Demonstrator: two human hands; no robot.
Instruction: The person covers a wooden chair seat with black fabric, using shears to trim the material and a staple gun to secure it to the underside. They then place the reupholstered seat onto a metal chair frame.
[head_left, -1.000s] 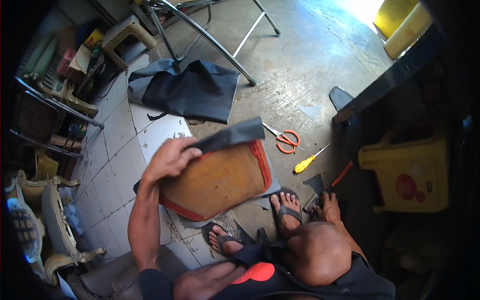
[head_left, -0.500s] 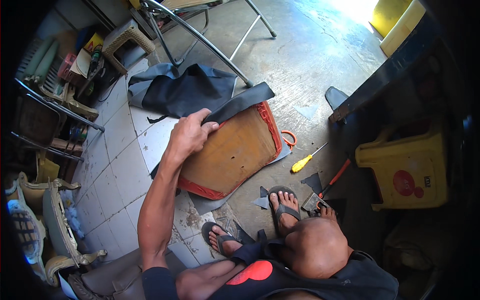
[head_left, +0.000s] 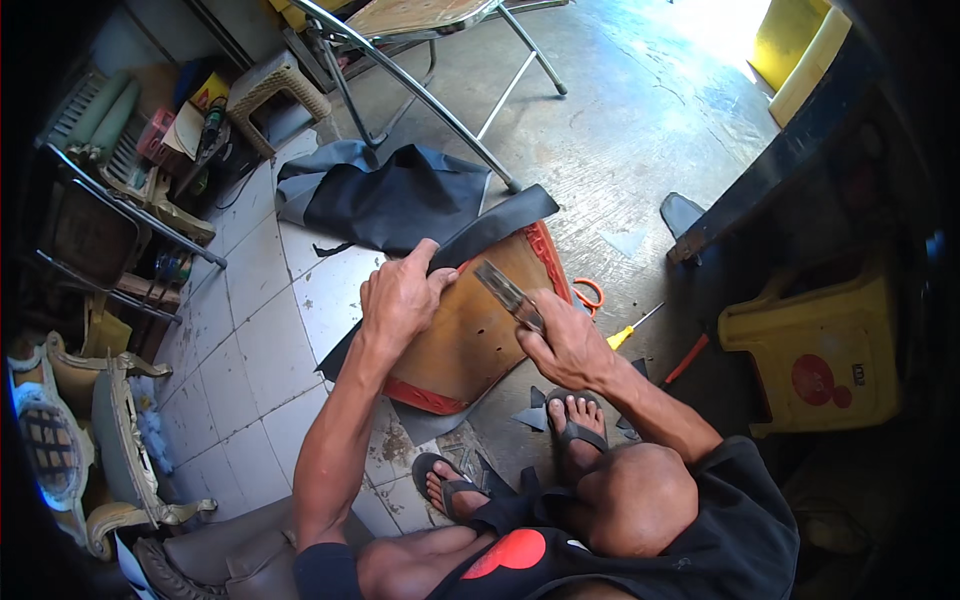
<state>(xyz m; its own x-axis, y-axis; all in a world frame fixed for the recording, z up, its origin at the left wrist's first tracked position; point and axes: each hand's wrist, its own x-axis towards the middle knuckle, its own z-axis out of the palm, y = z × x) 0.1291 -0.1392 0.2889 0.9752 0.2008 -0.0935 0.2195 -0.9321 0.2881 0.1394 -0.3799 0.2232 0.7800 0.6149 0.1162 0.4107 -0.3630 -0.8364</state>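
Note:
A wooden seat panel with red material bunched along its edges lies on the floor before me. Black upholstery sheet is folded up over its far edge. My left hand is closed on that fold, thumb pressed on top at the panel's rim. In my right hand is a metal staple gun, held over the panel with its head toward the folded edge. A grey sheet shows beneath the panel's near side.
Orange-handled scissors, a yellow screwdriver and a red-handled tool lie to the right. A yellow stool stands beyond them. A metal-framed chair is ahead, by loose black sheeting. Carved chair frames stand at left.
My right hand has come into view with the staple gun, which lay near my right foot before. My left hand keeps its hold on the fold.

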